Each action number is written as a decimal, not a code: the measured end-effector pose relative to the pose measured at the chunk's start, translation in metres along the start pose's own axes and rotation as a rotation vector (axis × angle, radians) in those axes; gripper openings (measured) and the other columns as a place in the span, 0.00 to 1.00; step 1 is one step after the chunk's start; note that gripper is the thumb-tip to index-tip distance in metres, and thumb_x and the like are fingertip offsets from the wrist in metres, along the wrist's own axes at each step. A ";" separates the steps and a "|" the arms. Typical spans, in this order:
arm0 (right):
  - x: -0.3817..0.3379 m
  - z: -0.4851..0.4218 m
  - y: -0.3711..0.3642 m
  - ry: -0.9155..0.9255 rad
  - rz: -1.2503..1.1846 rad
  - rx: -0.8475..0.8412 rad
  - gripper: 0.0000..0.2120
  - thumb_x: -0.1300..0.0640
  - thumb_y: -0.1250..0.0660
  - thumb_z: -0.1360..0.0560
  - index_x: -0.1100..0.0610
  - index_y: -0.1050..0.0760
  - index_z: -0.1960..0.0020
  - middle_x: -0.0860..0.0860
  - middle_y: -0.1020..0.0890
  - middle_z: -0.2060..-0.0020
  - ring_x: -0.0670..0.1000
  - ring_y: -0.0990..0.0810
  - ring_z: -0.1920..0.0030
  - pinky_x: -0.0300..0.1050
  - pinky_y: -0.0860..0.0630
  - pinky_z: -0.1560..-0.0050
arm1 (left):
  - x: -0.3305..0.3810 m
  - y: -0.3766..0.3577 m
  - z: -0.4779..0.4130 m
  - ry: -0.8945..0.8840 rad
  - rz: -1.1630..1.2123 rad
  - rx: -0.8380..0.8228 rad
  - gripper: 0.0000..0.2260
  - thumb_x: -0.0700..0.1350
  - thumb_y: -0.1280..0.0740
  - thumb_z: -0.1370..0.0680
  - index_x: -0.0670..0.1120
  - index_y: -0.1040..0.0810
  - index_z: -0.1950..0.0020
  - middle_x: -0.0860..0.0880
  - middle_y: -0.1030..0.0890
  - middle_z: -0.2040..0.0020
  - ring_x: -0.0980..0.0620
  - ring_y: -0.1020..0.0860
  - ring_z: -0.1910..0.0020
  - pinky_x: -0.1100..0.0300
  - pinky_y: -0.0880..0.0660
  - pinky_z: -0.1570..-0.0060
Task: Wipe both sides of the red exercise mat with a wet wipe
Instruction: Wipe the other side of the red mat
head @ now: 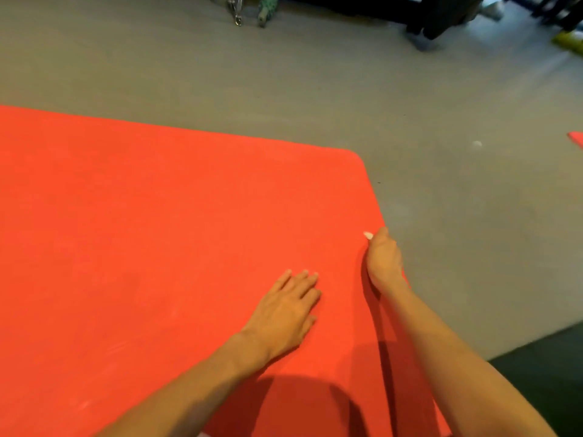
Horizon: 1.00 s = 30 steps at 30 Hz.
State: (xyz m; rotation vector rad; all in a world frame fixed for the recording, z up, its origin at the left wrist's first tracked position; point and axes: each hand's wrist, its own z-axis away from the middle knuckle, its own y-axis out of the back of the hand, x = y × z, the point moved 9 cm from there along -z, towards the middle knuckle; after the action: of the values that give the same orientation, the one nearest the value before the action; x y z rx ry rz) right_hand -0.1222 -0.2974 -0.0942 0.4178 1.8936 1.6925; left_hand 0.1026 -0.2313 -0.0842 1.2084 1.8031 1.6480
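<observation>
The mat (157, 231) lies flat on the grey floor (315, 89), filling the view from the centre out to 9 o'clock, with its rounded corner at 2 o'clock. My left hand (284, 310) presses flat on it at 6 o'clock, fingers straight and close together. My right hand (383, 260), at 4 o'clock, curls at the mat's right edge. A white tip (367, 235) shows by the thumb, but I cannot tell what I pinch.

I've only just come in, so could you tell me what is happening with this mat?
A person is handling a flat red exercise mat spread on the grey floor. The left hand rests flat on it, while the right hand grips its right edge, perhaps to turn it over.
</observation>
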 end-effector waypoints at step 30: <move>0.049 -0.002 0.057 -0.147 -0.438 -0.019 0.15 0.58 0.43 0.20 0.71 0.28 0.45 0.68 0.23 0.46 0.65 0.25 0.44 0.51 0.38 0.51 | 0.100 -0.048 0.000 -0.299 -0.165 -0.388 0.24 0.63 0.48 0.24 0.60 0.29 0.31 0.52 0.28 0.30 0.50 0.27 0.33 0.39 0.40 0.33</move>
State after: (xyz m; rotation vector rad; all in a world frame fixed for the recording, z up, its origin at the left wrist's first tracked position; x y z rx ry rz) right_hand -0.1704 -0.2620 -0.0479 0.1028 1.7089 1.3496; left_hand 0.0335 -0.1473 -0.1051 1.0351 1.2918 1.5374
